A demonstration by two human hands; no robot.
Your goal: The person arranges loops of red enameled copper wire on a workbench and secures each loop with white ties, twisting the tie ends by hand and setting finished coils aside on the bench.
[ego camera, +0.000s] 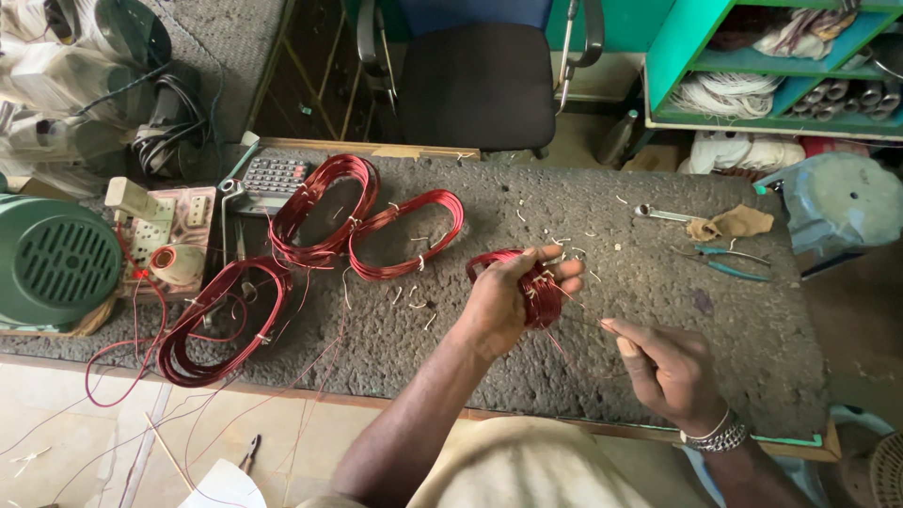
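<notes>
Head view: left hand [503,301] grips red coil [527,282], seemingly lengthwise toward right hand [670,367].

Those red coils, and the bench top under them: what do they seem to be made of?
The red coils look like thin enamelled metal wire, probably copper: glossy red strands wound in loops and tied with pale strips. The left hand holds a smaller one. The bench top looks like rough, dark, matted padding, perhaps felt or foam, edged with wood.

Red wire coil [527,282]: partly hidden by left hand [503,301]. Green motor housing [52,259]: cut off at left edge. Shelf [752,66] contents: indistinct.
</notes>
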